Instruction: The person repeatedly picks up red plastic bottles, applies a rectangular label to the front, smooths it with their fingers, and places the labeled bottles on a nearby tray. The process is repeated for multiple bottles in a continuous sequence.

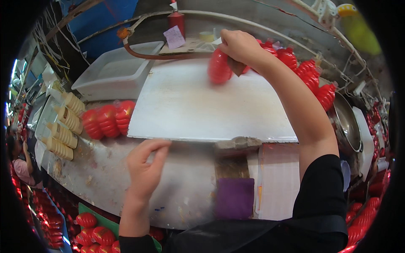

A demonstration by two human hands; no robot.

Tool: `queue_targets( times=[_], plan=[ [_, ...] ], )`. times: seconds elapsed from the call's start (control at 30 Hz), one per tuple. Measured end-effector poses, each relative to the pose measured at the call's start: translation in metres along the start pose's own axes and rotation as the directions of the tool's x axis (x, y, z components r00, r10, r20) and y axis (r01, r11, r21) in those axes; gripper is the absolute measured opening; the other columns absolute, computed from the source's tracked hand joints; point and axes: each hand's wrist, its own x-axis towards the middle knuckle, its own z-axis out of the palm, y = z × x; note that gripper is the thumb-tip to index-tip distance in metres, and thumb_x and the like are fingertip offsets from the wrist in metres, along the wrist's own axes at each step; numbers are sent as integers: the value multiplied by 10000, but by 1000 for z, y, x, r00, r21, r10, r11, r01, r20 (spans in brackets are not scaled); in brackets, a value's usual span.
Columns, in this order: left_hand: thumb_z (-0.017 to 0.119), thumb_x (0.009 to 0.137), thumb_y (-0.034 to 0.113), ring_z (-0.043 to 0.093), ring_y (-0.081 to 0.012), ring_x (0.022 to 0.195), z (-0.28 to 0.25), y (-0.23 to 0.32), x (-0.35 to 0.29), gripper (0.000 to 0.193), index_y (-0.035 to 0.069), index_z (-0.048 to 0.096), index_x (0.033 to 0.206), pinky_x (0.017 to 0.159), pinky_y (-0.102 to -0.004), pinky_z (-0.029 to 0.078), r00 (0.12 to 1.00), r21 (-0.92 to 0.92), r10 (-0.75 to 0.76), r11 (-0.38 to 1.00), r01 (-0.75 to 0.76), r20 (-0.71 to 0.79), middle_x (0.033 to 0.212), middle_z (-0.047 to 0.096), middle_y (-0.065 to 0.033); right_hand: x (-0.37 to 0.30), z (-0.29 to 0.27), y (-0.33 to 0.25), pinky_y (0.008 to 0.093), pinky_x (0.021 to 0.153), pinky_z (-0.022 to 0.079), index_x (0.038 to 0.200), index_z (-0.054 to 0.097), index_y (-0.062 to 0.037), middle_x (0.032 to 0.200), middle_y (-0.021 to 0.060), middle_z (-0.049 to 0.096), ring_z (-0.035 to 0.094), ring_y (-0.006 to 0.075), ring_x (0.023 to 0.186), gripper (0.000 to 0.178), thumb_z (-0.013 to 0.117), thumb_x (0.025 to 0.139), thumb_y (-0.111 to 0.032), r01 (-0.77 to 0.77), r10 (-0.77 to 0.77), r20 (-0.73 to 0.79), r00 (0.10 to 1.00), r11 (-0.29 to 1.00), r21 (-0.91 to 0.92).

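At the far side of the white board (202, 99), my right hand (242, 45) is closed at the top of a red ribbed plastic bottle (220, 68), blurred by motion. A brown pointed piece (237, 66) shows below that hand; I cannot tell whether it is held. My left hand (145, 168) hovers over the grey tabletop near the board's front edge, thumb and forefinger apart, with nothing seen in it. Several more red ribbed bottles (311, 79) crowd the board's right rear edge. Three others (107, 121) stand in a row left of the board.
Cream ribbed bottles (63, 134) line the left edge. Behind them sits a translucent plastic bin (114, 69). A brown hose (168, 56) runs along the back. A metal bowl (346, 122) stands at right. Near me lie a purple cloth (235, 198) and a grey block (238, 144).
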Motion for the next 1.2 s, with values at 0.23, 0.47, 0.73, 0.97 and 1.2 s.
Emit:
queue_targets(
  times=[0.23, 0.47, 0.73, 0.97, 1.2],
  plan=[
    [877, 744, 139, 602, -420, 1254, 84, 62, 10, 716, 31, 590, 1392, 1057, -478, 492, 897, 162, 441, 885, -436, 5, 1409, 594, -223, -104, -138, -61, 517, 813, 560, 839, 730, 7, 891, 235, 731, 715, 405, 881, 294, 660, 840, -279, -20, 19, -202, 979, 1000, -2],
    [916, 744, 288, 607, -351, 1287, 120, 76, -60, 944, 37, 439, 1519, 1075, -444, 500, 973, -293, 3, 954, 67, 231, 1436, 575, -205, -209, -130, -92, 478, 725, 559, 832, 729, 19, 774, 234, 697, 703, 396, 741, 326, 639, 858, -292, -140, 70, 281, 957, 961, 239],
    [694, 1008, 238, 610, -226, 1253, 141, 7, -67, 576, 27, 504, 1509, 1069, -361, 502, 804, -485, -392, 649, 586, 447, 1400, 619, -131, -311, -51, -98, 423, 803, 563, 1113, 724, 12, 932, 215, 750, 735, 350, 864, 393, 710, 932, -337, -388, 360, 236, 903, 443, 808],
    [646, 1027, 237, 529, -248, 1364, 134, -4, -72, 650, 43, 367, 1581, 1151, -396, 426, 812, -495, -429, 646, 582, 395, 1523, 505, -143, -474, -56, -17, 461, 832, 572, 1017, 765, -34, 988, 186, 755, 723, 395, 906, 208, 665, 938, -198, -723, 715, 127, 687, 657, 213],
    [900, 733, 187, 367, -320, 1494, 128, 11, -129, 1202, 113, 135, 1657, 1237, -466, 327, 929, -197, -142, 956, 219, 342, 1634, 289, -181, -611, -85, -6, 443, 821, 577, 1075, 763, -54, 993, 165, 750, 723, 385, 916, 202, 673, 909, -128, -725, 725, -58, 686, 688, 22]
  ],
)
